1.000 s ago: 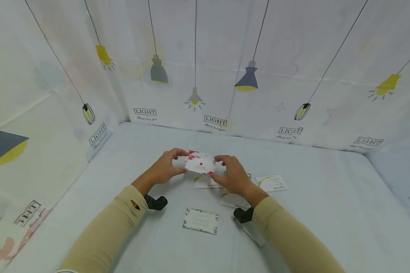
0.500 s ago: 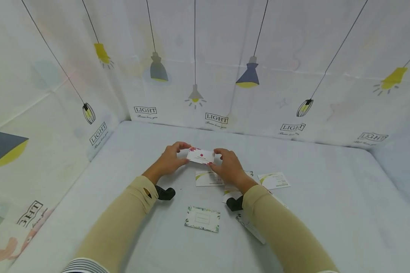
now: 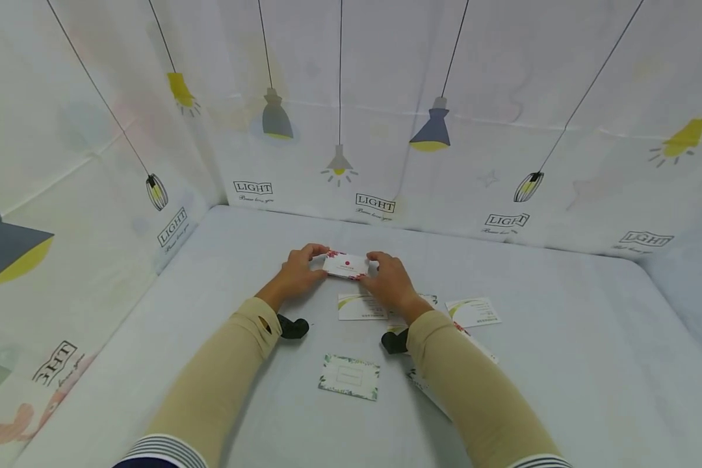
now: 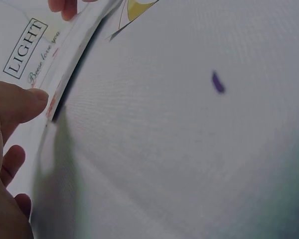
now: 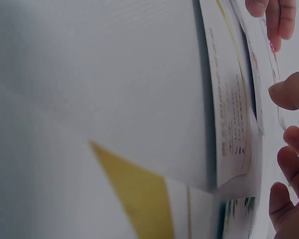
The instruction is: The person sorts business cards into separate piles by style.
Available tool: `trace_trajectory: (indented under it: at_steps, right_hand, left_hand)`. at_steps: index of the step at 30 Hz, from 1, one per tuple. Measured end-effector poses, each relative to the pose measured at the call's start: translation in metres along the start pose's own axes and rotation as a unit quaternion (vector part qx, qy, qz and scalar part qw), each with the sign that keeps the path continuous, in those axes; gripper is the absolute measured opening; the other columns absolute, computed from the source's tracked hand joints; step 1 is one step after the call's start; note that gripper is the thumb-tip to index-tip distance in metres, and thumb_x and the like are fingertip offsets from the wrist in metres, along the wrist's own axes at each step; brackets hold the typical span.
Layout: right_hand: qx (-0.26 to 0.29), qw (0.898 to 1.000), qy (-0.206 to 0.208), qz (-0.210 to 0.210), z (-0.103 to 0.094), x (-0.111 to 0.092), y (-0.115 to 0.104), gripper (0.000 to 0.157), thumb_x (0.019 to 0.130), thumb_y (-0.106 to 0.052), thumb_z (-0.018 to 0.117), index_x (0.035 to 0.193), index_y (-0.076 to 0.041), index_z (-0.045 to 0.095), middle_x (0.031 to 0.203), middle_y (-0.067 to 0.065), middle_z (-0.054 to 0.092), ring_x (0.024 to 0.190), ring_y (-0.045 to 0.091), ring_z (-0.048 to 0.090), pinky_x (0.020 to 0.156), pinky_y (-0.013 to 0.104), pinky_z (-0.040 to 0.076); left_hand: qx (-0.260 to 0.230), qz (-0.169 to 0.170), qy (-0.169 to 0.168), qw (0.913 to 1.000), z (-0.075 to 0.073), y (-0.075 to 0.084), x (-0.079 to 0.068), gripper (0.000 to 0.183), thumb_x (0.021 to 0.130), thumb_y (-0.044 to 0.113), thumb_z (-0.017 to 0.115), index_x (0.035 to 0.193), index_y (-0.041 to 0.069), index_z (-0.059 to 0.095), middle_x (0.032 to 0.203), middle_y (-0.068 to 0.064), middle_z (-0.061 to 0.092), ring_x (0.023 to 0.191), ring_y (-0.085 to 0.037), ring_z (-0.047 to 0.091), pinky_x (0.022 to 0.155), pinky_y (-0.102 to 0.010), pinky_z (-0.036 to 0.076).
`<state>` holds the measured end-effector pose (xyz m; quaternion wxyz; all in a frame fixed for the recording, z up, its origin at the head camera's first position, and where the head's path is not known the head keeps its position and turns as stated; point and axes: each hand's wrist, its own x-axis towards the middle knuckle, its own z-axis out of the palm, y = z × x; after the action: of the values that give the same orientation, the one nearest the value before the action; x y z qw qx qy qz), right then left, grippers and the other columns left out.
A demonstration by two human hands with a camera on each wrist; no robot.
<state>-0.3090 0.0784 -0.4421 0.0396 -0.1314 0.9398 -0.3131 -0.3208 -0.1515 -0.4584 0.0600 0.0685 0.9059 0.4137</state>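
White business cards with red floral corners (image 3: 346, 265) lie in a small stack at or just above the table, toward its far side. My left hand (image 3: 297, 272) pinches their left edge between thumb and fingers. On the opposite edge my right hand (image 3: 390, 283) holds them the same way. The left wrist view has my left thumb (image 4: 22, 102) against the edge of the cards. In the right wrist view, my right thumb (image 5: 291, 92) is near the red-marked card edge, with the left fingertips (image 5: 274, 17) at the top.
A yellow-striped card (image 3: 361, 307) lies just nearer than the stack, another (image 3: 474, 312) to the right. A green-leaf-bordered card (image 3: 350, 377) sits in front. More cards are partly hidden under the right arm. A patterned cloth wall (image 3: 304, 162) rises behind the table.
Two offset red-floral cards have come into line as one stack. Both hands have moved slightly farther away with them and lowered toward the table.
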Motion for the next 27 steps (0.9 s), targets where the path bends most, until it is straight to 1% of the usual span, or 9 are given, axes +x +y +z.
trace_trajectory:
  at_steps: [4, 8, 12, 15, 22, 27]
  right_hand:
    - [0.014, 1.0, -0.005, 0.004, 0.002, 0.001, -0.001, 0.054, 0.095, -0.022, 0.065, 0.143, -0.003, 0.049, 0.141, 0.016, 0.053, 0.123, 0.032, 0.051, 0.107, 0.046, 0.038]
    - [0.022, 1.0, -0.008, 0.011, 0.005, 0.003, 0.0, 0.054, 0.096, -0.023, 0.064, 0.143, -0.003, 0.048, 0.143, 0.015, 0.052, 0.128, 0.032, 0.049, 0.109, 0.046, 0.035]
    - [0.013, 1.0, -0.007, 0.018, 0.008, 0.004, 0.002, 0.054, 0.096, -0.023, 0.064, 0.144, -0.002, 0.048, 0.143, 0.015, 0.052, 0.132, 0.033, 0.046, 0.111, 0.046, 0.033]
    - [0.01, 1.0, -0.003, 0.018, 0.01, 0.005, 0.003, 0.054, 0.096, -0.022, 0.064, 0.144, -0.002, 0.048, 0.143, 0.016, 0.052, 0.133, 0.033, 0.045, 0.112, 0.046, 0.032]
    - [0.004, 1.0, 0.001, 0.006, 0.011, 0.008, 0.004, 0.053, 0.096, -0.02, 0.063, 0.143, 0.001, 0.047, 0.143, 0.017, 0.052, 0.135, 0.034, 0.043, 0.113, 0.046, 0.03]
    - [0.001, 1.0, -0.005, 0.008, 0.012, 0.009, 0.006, 0.055, 0.096, -0.021, 0.063, 0.144, 0.0, 0.047, 0.144, 0.016, 0.052, 0.136, 0.033, 0.043, 0.113, 0.045, 0.03]
  left_hand:
    - [-0.003, -0.005, 0.002, 1.0, 0.001, -0.002, 0.002, 0.05, 0.096, 0.02, 0.066, 0.143, 0.015, 0.049, 0.147, -0.009, 0.047, 0.138, -0.032, 0.035, 0.112, -0.059, 0.017]
    - [0.002, -0.012, 0.001, 0.9999, 0.002, -0.003, 0.002, 0.049, 0.097, 0.02, 0.064, 0.144, 0.015, 0.048, 0.149, -0.008, 0.046, 0.137, -0.032, 0.035, 0.112, -0.057, 0.017]
    - [0.021, -0.013, -0.005, 0.9997, 0.005, 0.0, 0.002, 0.049, 0.099, 0.02, 0.061, 0.145, 0.012, 0.047, 0.151, -0.008, 0.045, 0.14, -0.033, 0.031, 0.113, -0.056, 0.016]
    - [0.033, -0.018, -0.002, 0.9993, 0.006, 0.003, 0.001, 0.049, 0.099, 0.019, 0.061, 0.145, 0.011, 0.046, 0.152, -0.008, 0.044, 0.142, -0.033, 0.028, 0.113, -0.055, 0.016]
    - [0.073, -0.022, 0.005, 0.9971, 0.007, 0.008, 0.001, 0.048, 0.099, 0.019, 0.061, 0.144, 0.011, 0.047, 0.152, -0.007, 0.046, 0.14, -0.033, 0.031, 0.111, -0.053, 0.021]
    - [0.081, -0.032, 0.002, 0.9962, 0.008, 0.008, 0.001, 0.049, 0.099, 0.02, 0.061, 0.145, 0.012, 0.047, 0.15, -0.007, 0.046, 0.14, -0.033, 0.031, 0.111, -0.052, 0.022]
